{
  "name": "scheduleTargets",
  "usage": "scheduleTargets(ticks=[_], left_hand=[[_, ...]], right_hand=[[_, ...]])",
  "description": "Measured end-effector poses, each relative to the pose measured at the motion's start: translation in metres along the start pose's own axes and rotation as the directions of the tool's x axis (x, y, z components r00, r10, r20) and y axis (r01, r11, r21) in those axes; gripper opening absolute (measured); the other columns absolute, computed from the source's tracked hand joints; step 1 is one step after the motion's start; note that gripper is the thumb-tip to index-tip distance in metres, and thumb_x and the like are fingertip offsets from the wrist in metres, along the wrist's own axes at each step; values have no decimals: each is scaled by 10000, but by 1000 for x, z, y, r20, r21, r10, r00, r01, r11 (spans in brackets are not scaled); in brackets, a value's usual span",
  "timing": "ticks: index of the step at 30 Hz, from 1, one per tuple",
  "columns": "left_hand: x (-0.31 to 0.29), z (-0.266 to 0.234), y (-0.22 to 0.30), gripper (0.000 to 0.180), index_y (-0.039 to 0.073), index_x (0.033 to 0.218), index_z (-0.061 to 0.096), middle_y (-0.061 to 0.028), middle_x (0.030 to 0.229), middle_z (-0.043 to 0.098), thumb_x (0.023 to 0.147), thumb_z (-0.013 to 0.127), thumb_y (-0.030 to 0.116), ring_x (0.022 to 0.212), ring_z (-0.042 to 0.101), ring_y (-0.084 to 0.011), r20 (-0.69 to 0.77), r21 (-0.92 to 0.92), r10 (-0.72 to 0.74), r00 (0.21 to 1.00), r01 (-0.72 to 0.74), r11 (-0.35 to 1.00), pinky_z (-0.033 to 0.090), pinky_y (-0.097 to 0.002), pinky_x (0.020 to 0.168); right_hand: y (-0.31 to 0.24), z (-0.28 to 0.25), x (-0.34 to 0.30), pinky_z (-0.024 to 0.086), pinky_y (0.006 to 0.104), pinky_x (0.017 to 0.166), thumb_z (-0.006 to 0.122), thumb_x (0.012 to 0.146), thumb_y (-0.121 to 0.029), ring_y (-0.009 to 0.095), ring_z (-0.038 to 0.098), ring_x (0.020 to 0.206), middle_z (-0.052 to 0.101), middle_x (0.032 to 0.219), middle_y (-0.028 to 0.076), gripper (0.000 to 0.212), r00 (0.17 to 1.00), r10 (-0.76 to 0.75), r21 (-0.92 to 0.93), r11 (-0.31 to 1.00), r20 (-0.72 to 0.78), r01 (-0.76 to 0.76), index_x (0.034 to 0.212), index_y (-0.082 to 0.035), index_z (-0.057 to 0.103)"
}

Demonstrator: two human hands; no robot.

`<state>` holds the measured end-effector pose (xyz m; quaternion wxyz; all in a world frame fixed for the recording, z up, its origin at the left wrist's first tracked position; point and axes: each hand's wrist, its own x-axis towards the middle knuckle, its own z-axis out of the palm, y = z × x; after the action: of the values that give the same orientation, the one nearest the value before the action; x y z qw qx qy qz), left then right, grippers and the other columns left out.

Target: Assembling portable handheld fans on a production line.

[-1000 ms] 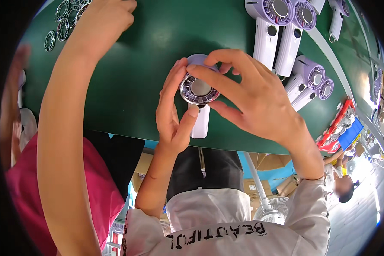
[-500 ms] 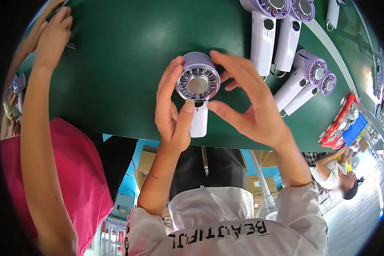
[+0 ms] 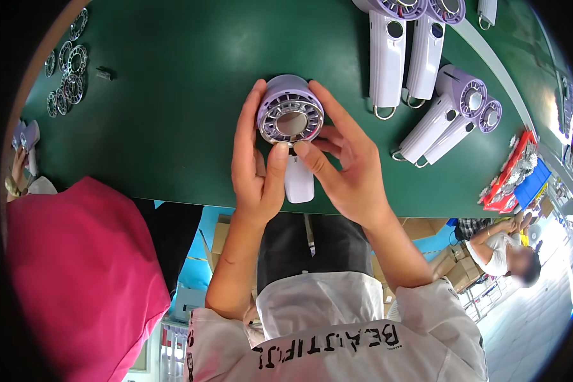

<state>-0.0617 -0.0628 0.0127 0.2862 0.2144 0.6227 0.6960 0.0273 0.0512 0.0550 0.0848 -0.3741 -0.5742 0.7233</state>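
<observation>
Fingers of the left hand [image 3: 253, 167] and right hand [image 3: 345, 167] curl around the lilac head of a handheld fan [image 3: 291, 121], thumbs pinching at its silver grille, held just above the green tabletop [image 3: 172, 95]. The grille looks seated, perhaps not yet pressed home. Finished fans [image 3: 420, 57] lie beyond; spare grilles [image 3: 67, 79] wait far left.

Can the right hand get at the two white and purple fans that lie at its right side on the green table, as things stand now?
Probably yes, once it lets go. The right hand helps hold the handheld fan, and bare green table lies between it and the two fans.
</observation>
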Motion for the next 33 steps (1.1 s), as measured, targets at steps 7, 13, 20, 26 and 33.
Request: scheduleTargets(ticks=[7,13,20,26,33], left_hand=[[3,6,7,587,-97,1513,353,-234,1575,391,1011,583,102,1435,429,-307,-39,-43,-88,995,86,995,319,-407,1194],[11,10,25,568,-93,1503,376,-225,1571,405,981,576,7,1440,429,-293,-54,-123,-194,980,186,975,311,-407,1204],[13,-12,30,561,-68,1481,443,-202,1569,426,961,638,13,1412,468,-263,14,-180,-317,948,315,932,361,-396,1180],[18,-16,29,529,-54,1462,481,-198,1558,443,974,659,48,1381,504,-252,49,-195,-352,935,354,914,411,-384,1145],[20,-16,34,502,-51,1451,501,-189,1535,476,979,650,34,1360,525,-247,33,-231,-438,898,433,871,412,-384,1152]], right_hand=[[-1,6,0,551,349,991,680,941,19,238,657,1180,419,1569,170,652,993,117,248,962,-5,-112,1534,-38,413],[-9,6,1,559,330,971,659,946,29,234,660,1166,438,1551,159,630,992,123,222,968,-28,-114,1526,-26,418],[-6,-7,4,534,308,972,635,972,27,180,625,1168,467,1525,124,601,990,125,225,965,65,-137,1531,-16,418],[-2,-16,8,552,292,935,619,978,27,183,635,1177,397,1577,147,557,994,61,184,980,90,-77,1509,-46,469],[-5,-9,8,557,312,972,607,966,41,192,606,1225,431,1554,166,542,997,66,151,986,43,-71,1489,-42,496]])
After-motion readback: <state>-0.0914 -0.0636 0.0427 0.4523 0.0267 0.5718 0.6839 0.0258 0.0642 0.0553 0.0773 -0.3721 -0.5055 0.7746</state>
